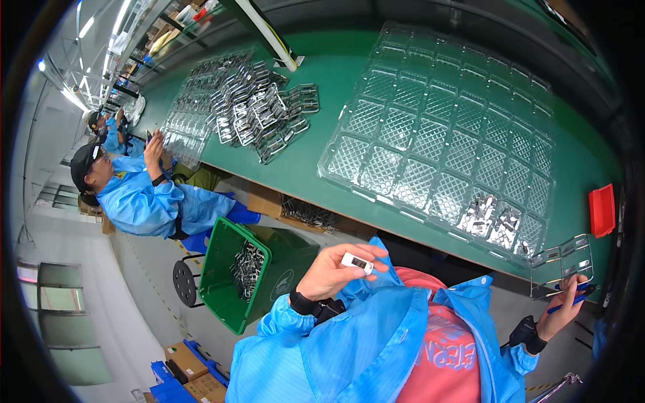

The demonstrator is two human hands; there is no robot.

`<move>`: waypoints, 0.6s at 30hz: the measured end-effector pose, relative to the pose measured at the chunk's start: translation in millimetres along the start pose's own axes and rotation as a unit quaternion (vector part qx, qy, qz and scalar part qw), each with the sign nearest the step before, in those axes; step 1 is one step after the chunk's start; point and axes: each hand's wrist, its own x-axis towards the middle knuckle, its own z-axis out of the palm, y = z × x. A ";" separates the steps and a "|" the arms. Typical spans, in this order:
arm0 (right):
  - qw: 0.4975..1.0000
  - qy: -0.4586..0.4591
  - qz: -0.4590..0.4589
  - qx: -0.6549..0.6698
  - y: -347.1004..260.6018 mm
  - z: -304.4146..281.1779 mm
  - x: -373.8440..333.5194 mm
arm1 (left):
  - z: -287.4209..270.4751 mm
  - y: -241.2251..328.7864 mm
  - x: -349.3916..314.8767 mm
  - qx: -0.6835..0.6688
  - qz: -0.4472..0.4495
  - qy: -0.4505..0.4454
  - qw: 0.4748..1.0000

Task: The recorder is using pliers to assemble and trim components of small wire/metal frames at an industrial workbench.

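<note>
On a green workbench [316, 161] under strip lights, the left hand [334, 272] pinches a white clip [357, 262]; the right hand [563, 310] grips a pen [571, 301].

Green table [322, 161], clear grid-patterned tray [443, 134], red bin [602, 209], green crate [222, 295], blue sleeves [322, 342]

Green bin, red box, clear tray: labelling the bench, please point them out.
Green bin [222, 285], head view, front wall.
Red box [602, 209], head view, middle of face.
Clear tray [430, 138], head view, empty central pocket.

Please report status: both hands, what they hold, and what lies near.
Left hand grips small white device. Right hand holds blue pen and clear plastic frame. Clear compartment tray ahead on green table.
</note>
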 end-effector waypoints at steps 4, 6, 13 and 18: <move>1.000 0.002 -0.017 -0.008 -4.8 -1.4 -3.3 | 9.6 1.1 14.9 -0.010 0.003 -0.032 0.999; 0.998 0.054 -0.018 -0.015 -8.4 5.2 -5.5 | 14.6 1.5 21.9 0.057 0.048 -0.073 0.995; 0.999 0.033 -0.015 -0.015 -8.4 -0.5 -7.4 | 17.3 -4.2 36.2 0.055 0.043 -0.111 0.991; 1.000 -0.009 -0.010 -0.002 -11.1 1.4 -4.2 | 8.1 -3.2 37.7 -0.014 0.002 -0.123 0.992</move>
